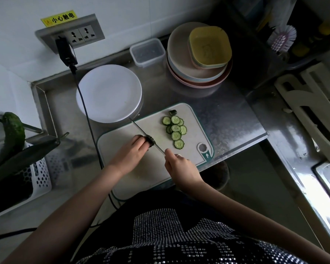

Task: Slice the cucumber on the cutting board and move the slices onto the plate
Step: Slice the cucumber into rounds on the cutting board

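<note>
A white cutting board point(126, 176) with a green rim lies on the steel counter. Several round cucumber slices point(175, 130) are spread over its far right part, and a cut-off end piece point(173, 112) sits at the board's far edge. My left hand point(132, 152) holds down a short dark cucumber stub point(151, 141) with curled fingers. My right hand point(178, 165) grips the handle of a thin knife point(141, 130), whose blade lies against the stub and points up-left. A white plate point(109, 93) stands bare just behind the board.
A stack of pastel plates and square dishes point(198, 60) and a clear plastic box point(147, 52) stand at the back. A black cable point(88, 119) runs from the wall socket past the board's left edge. Whole cucumbers point(14, 130) rest in a white basket at left.
</note>
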The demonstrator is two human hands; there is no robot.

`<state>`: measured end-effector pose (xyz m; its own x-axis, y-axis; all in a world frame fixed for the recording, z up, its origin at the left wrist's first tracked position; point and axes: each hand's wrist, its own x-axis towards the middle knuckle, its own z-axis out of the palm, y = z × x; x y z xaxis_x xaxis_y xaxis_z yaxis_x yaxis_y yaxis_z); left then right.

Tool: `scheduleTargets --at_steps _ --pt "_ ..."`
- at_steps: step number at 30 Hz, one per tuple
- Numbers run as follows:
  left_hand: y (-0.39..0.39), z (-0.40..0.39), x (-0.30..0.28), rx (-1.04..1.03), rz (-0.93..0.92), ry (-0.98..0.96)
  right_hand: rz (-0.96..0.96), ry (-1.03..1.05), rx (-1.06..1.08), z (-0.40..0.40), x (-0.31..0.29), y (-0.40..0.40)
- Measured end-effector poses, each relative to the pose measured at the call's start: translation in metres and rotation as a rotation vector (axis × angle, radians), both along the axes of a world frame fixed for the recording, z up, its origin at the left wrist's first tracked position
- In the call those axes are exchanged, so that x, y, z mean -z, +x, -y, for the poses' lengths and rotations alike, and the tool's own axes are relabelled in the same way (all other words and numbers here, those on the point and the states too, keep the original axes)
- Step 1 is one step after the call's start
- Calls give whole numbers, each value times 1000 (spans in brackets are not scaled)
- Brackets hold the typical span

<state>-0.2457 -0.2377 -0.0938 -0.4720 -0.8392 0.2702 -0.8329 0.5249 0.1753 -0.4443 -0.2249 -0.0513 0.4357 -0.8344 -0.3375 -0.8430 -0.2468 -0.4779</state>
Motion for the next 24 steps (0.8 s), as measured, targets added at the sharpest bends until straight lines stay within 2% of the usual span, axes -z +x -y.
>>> scheduleTargets --at_steps 4,15,24 --pt "2 1 1 -7 30 -15 -7 -5 -9 1 1 2" --pt "2 2 3 -16 -36 36 -3 2 3 3 8 7" --pt "1 -2 10 -61 -55 29 -42 149 32 6 13 5"
